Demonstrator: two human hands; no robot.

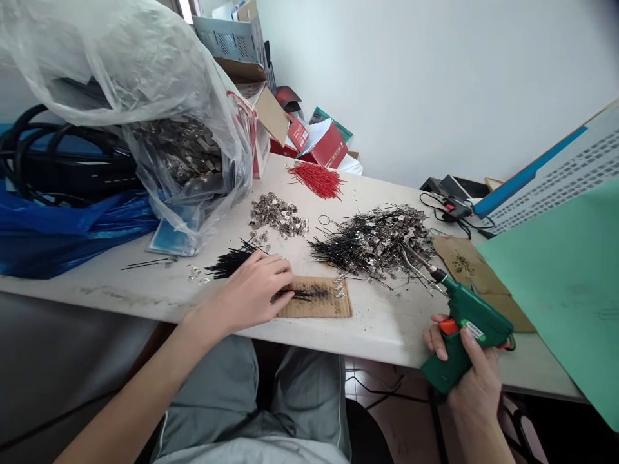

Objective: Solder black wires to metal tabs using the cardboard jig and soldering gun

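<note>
The left hand (258,283) is over the cardboard (338,309), fingertips at black wires (304,296) lying on it; pinching cannot be confirmed. Beyond the metal-piece pile (387,235) rightward, the right hand (478,380) grips the green soldering gun (483,319).

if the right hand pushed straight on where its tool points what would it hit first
Led by its green soldering gun, the right hand would probably meet the pile of black wires and metal pieces first; whether gun and pile touch is unclear.
</note>
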